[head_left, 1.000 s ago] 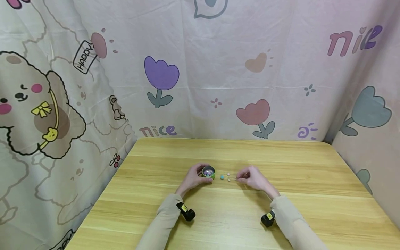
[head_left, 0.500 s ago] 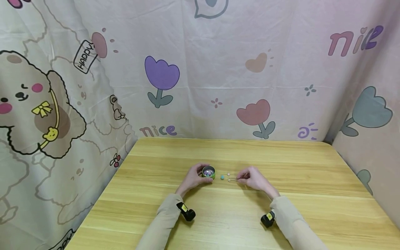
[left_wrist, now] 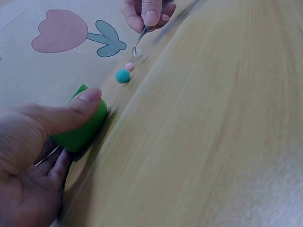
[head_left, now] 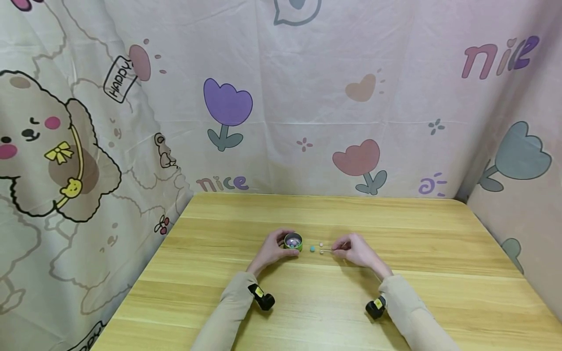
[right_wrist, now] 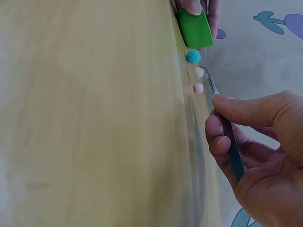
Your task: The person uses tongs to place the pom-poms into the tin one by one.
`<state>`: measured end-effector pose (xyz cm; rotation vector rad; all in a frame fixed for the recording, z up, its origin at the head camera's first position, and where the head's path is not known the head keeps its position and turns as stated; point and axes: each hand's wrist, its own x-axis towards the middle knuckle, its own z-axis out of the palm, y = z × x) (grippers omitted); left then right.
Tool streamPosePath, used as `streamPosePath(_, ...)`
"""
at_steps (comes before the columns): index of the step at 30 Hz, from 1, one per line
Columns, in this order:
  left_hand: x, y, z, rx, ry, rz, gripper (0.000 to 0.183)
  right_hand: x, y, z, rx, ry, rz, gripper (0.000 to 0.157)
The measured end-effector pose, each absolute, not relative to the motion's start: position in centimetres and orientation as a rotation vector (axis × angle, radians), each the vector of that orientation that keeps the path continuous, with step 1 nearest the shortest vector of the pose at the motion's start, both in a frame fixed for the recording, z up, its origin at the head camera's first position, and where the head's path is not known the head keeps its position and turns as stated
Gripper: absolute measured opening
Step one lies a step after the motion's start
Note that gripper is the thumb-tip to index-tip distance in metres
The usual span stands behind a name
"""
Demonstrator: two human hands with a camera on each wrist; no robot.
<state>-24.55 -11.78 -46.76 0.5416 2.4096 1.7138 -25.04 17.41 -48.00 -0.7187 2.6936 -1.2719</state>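
Observation:
My left hand (head_left: pixel 273 249) grips a small green cup (head_left: pixel 300 247) with its thumb along the near side. Several purplish pom-poms (head_left: pixel 292 242) lie inside it. Between thumb and fingers, my right hand (head_left: pixel 356 249) pinches metal tweezers (right_wrist: pixel 230 137) with bent tips, pointed left toward the cup. The tips overlap a whitish pom-pom (right_wrist: pixel 199 72); I cannot tell whether they grasp it. A pink pom-pom (right_wrist: pixel 199 88) sits close by. Between these and the cup is a larger turquoise pom-pom (head_left: pixel 312 248), apart from both hands.
All this stands on a wood-grain table (head_left: pixel 281 302), whose far edge meets a patterned cloth backdrop (head_left: pixel 281 161). More cloth (head_left: pixel 52 253) hangs along the left side. Each sleeved wrist wears a black camera, one left (head_left: pixel 265 301) and one right (head_left: pixel 375 308).
The tweezers' tips have shifted slightly around the near pale pom-pom, and the right hand has barely moved. The left hand and the cup stay in place.

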Motion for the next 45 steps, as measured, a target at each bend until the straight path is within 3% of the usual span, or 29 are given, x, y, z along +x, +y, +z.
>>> streamPosePath(45, -24.5, -11.7, -46.6, 0.545, 2.401, 1.714, 0.061, -25.0, 15.2, -45.6, -0.653, 2.708, -1.34, 0.011)
